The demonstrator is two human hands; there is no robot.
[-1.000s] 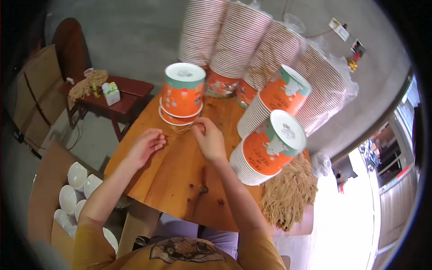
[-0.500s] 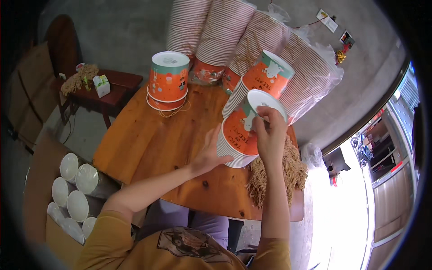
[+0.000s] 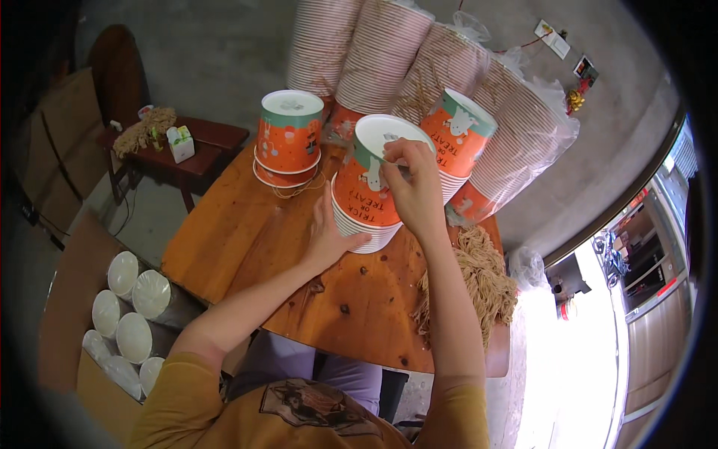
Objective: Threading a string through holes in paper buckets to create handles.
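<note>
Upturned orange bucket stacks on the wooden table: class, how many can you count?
3: the left stack on the table's far side, the middle stack between the left hand and right hand, and the right stack behind it. Others could be hidden.

Orange bucket stack (image 3: pixel 363 202): looks like coated paper, smooth, faint sheen; white bases smooth, paler gloss. Tabletop (image 3: pixel 224 247): wood, varnished, glossy, visible grain and dark knots. Twine bundle (image 3: pixel 479 280): fibrous, matt, rough, tangled. Tall cup stacks (image 3: pixel 381 63): paper look, ridged by rolled rims. Plastic wrap (image 3: pixel 542 165): clear, crinkled, shiny. Bench (image 3: pixel 213 137): dark red, wood-like, dull sheen. Carton (image 3: pixel 71 322): cardboard, matt. Shirt (image 3: pixel 224 419): soft matt cloth. Wall (image 3: pixel 217 52): grey, matt, cement-like.
</note>
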